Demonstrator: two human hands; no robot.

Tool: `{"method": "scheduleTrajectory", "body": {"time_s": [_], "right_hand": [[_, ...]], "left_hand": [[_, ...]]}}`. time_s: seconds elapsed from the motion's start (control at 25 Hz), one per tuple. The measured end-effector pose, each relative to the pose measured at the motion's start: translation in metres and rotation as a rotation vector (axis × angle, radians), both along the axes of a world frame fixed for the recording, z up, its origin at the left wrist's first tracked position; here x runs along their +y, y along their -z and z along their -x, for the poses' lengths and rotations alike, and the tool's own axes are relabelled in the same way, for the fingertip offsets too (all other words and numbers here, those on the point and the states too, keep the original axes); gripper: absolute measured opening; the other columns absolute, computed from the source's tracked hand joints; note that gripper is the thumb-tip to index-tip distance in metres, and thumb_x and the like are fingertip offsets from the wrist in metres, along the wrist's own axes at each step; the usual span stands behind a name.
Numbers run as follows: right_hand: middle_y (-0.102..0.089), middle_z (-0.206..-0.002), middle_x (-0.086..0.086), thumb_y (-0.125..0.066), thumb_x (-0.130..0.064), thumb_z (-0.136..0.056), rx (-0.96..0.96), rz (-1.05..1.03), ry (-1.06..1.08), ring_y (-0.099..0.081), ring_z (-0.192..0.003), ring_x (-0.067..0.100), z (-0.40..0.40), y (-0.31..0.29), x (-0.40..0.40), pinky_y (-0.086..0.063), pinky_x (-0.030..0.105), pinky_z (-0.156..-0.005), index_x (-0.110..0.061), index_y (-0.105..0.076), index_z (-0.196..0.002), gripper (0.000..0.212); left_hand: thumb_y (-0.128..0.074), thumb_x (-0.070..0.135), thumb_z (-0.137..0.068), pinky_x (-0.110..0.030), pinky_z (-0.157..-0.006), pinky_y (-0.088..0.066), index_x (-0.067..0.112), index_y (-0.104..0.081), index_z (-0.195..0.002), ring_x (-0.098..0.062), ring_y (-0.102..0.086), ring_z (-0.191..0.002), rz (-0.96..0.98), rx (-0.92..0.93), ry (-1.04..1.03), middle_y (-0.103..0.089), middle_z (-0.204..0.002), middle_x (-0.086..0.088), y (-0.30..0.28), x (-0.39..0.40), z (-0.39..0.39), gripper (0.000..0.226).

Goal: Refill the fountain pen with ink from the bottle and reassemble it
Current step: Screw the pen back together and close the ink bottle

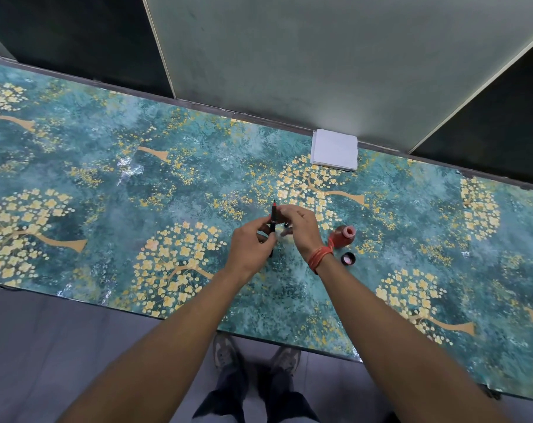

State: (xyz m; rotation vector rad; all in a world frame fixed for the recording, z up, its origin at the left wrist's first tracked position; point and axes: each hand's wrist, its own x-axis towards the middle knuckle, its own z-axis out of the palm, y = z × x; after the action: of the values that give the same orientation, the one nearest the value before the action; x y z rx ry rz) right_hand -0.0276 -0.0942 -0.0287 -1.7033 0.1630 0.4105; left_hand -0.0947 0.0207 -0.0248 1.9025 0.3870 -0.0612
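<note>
A slim black fountain pen (273, 218) stands nearly upright above the table, its reddish tip pointing away from me. My left hand (250, 249) grips its lower barrel. My right hand (298, 230) pinches the pen's upper part from the right; a red thread is tied round that wrist. The open ink bottle (344, 236), reddish with a pink mouth, stands on the table just right of my right hand. Its black cap (348, 259) lies upside down in front of the bottle.
The table (106, 184) wears a teal cover with yellow flower trees. A folded white tissue (334, 150) lies at the far edge by the wall. My shoes (256, 355) show on the grey floor below the near edge.
</note>
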Motion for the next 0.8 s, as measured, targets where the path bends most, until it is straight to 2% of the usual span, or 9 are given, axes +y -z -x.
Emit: {"method": "scheduleTrajectory", "body": {"time_s": [0.12,0.24,0.4,0.52,0.68,0.8], "right_hand": [[-0.07,-0.081,0.013,-0.057,-0.007,-0.094,-0.033,-0.047,-0.047,-0.07,-0.078,0.023,0.006,0.003,-0.005,-0.06,0.035,-0.067,-0.001,-0.072,-0.088,0.017],[-0.07,-0.082,0.02,-0.065,-0.006,-0.09,-0.066,-0.034,-0.022,-0.07,-0.076,0.025,0.003,0.008,-0.01,-0.061,0.035,-0.069,0.008,-0.069,-0.089,0.014],[-0.07,-0.08,0.012,-0.06,-0.006,-0.093,0.009,-0.086,-0.082,-0.07,-0.071,0.015,0.002,0.007,-0.016,-0.062,0.035,-0.066,-0.002,-0.07,-0.087,0.011],[-0.071,-0.068,0.003,-0.068,-0.003,-0.086,-0.011,-0.066,-0.006,-0.07,-0.063,0.011,0.002,0.006,-0.017,-0.058,0.026,-0.058,-0.004,-0.07,-0.078,0.008],[-0.07,-0.081,0.015,-0.063,-0.011,-0.091,0.082,-0.141,-0.026,-0.07,-0.072,0.023,0.001,0.007,-0.023,-0.059,0.033,-0.064,0.0,-0.071,-0.083,0.016],[-0.07,-0.077,0.017,-0.068,-0.008,-0.087,0.044,-0.097,-0.043,-0.07,-0.072,0.024,-0.001,0.007,-0.028,-0.058,0.035,-0.066,0.001,-0.072,-0.081,0.011]], "left_hand": [[-0.064,0.013,-0.088,-0.031,-0.068,-0.061,0.019,-0.061,-0.128,-0.011,-0.071,-0.069,-0.016,-0.002,0.046,-0.072,-0.097,0.0,0.001,-0.002,-0.003,0.041],[-0.065,0.015,-0.088,-0.034,-0.069,-0.061,0.015,-0.067,-0.121,-0.01,-0.071,-0.068,-0.057,-0.012,0.075,-0.073,-0.097,-0.001,0.001,-0.007,-0.003,0.033],[-0.065,0.015,-0.088,-0.037,-0.07,-0.061,0.016,-0.069,-0.117,-0.012,-0.071,-0.067,-0.057,-0.011,0.091,-0.072,-0.095,0.001,0.003,-0.01,-0.004,0.029],[-0.066,0.013,-0.087,-0.039,-0.068,-0.061,0.016,-0.072,-0.109,-0.014,-0.072,-0.066,-0.046,0.001,0.1,-0.073,-0.093,0.003,0.003,-0.014,-0.005,0.023],[-0.069,0.015,-0.085,-0.037,-0.073,-0.061,0.015,-0.071,-0.113,-0.011,-0.072,-0.07,-0.029,0.02,0.057,-0.075,-0.097,0.0,0.004,-0.017,-0.007,0.028],[-0.068,0.016,-0.085,-0.035,-0.07,-0.061,0.017,-0.073,-0.109,-0.01,-0.071,-0.069,-0.044,0.03,0.069,-0.074,-0.093,0.001,0.006,-0.016,-0.006,0.024]]}}
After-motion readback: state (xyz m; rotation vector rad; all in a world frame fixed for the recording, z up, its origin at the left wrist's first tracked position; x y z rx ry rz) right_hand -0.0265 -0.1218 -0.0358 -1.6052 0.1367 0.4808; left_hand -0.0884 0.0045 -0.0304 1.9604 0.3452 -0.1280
